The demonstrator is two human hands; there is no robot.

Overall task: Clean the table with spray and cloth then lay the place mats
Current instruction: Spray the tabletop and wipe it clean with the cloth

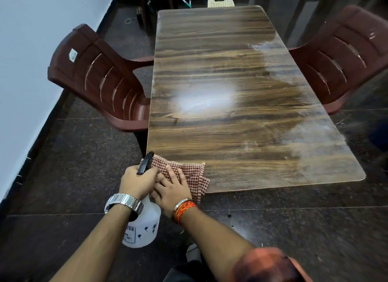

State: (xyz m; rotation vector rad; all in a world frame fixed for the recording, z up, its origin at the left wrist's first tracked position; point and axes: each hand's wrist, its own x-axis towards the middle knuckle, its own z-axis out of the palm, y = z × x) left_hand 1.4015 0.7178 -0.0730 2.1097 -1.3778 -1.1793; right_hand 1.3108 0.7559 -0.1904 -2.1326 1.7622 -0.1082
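A long wood-grain table (226, 118) runs away from me, with wet streaks and a hazy film along its right side. A red-and-white checked cloth (193, 174) lies on its near left corner. My right hand (171, 187) presses flat on the cloth with straight fingers. My left hand (137, 182) grips the black trigger head of a white spray bottle (142, 229), which hangs below the table edge, just left of the cloth. No place mats are in view.
A dark red plastic chair (98, 80) stands at the table's left side and another chair (344, 57) at its right. A cream plastic chair back (220, 1) shows beyond the far end. A white wall runs along the left; the floor is dark stone.
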